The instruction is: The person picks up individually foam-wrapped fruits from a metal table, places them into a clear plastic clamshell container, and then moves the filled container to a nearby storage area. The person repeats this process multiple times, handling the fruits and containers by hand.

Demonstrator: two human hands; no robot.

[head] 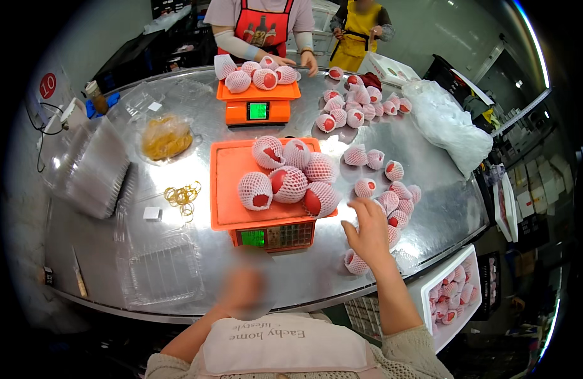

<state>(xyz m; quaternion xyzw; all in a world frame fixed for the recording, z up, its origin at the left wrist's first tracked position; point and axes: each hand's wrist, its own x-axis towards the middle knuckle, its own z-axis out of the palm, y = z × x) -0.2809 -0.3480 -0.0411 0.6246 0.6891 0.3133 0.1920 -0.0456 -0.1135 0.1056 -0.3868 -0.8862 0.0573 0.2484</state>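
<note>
Several red fruits in white foam nets (pixel 289 184) sit on the orange tray of a digital scale (pixel 230 189) with a green display. My right hand (pixel 369 232) is just right of the tray, fingers spread, with nothing seen between them, beside a group of netted fruits (pixel 388 201) on the metal table. My left hand (pixel 246 284) is in front of the scale, above the table's near edge; it is blurred, so its fingers and anything in it cannot be made out. An open clear plastic clamshell box (pixel 166 267) lies to the left of it.
Stacked clear boxes (pixel 90 166), rubber bands (pixel 182 196), a bag of bands (pixel 166 137) and a knife (pixel 79 275) lie left. A second orange scale (pixel 258 111) holds netted fruits before a person in a red apron (pixel 263 28). A foam box of fruits (pixel 428 289) stands right, below a plastic bag (pixel 447 118).
</note>
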